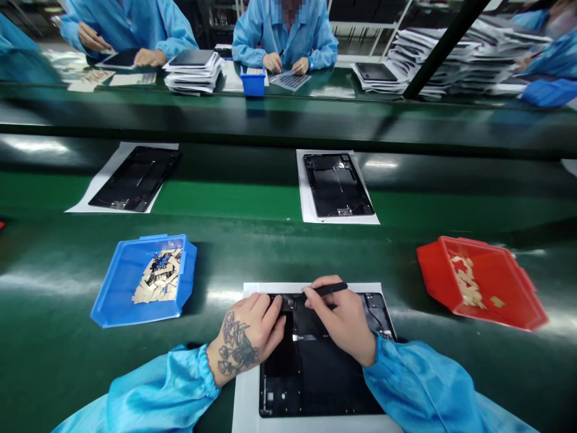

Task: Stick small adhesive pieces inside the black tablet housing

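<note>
Right hand [345, 322] pinches black stylus [325, 290] at tablet back cover [315, 367] top edge, left hand [246, 337] fingers curled, pressing the cover, holding nothing (fitting underway, approx. midway).

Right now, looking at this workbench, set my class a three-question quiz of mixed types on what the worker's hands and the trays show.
1. True or false: the right hand holds a black tool.
2. Which tray lies on the worker's left? A) blue tray B) red tray C) a yellow tray
3. Fill in: both hands rest on a black ____ lying on a white sheet.

Key
1. True; its tip points toward the left hand.
2. A.
3. Panel: the black panel lies in front of the worker.
</note>
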`<action>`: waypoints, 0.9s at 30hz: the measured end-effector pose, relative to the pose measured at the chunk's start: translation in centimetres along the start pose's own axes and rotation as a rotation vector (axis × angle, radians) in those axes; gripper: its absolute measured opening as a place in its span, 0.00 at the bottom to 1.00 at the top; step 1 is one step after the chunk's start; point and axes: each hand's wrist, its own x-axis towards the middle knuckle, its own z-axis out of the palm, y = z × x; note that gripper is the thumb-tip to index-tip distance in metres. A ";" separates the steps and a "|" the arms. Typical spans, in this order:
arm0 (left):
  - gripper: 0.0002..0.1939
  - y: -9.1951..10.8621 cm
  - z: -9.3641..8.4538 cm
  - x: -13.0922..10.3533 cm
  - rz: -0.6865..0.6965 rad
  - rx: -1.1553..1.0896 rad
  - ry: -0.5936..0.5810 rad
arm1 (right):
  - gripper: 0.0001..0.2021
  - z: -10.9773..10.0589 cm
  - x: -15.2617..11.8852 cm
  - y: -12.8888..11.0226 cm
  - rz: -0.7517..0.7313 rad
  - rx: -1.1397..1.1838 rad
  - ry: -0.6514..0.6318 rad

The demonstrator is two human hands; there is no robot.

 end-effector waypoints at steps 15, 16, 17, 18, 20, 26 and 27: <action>0.18 0.1 -0.1 0.0 -0.010 -0.030 0.003 | 0.10 0.3 0.6 0.8 0.128 0.130 0.017; 0.18 0.1 -0.1 0.0 -0.012 -0.032 0.000 | 0.10 0.3 0.5 0.9 0.126 0.124 0.017; 0.18 0.0 -0.1 -0.1 -0.014 -0.035 -0.004 | 0.09 0.3 0.5 0.9 0.123 0.117 0.017; 0.18 0.0 -0.1 -0.1 -0.014 -0.038 -0.010 | 0.09 0.3 0.5 0.9 0.121 0.113 0.015; 0.19 -0.1 -0.1 0.0 -0.012 -0.041 -0.018 | 0.09 0.3 0.5 1.0 0.118 0.109 0.017; 0.18 -0.2 -0.3 0.4 0.010 -0.103 -0.009 | 0.09 0.4 0.6 0.9 0.109 0.090 0.026; 0.18 -0.2 -0.3 0.4 0.005 -0.119 -0.021 | 0.09 0.5 0.6 0.9 0.109 0.087 0.029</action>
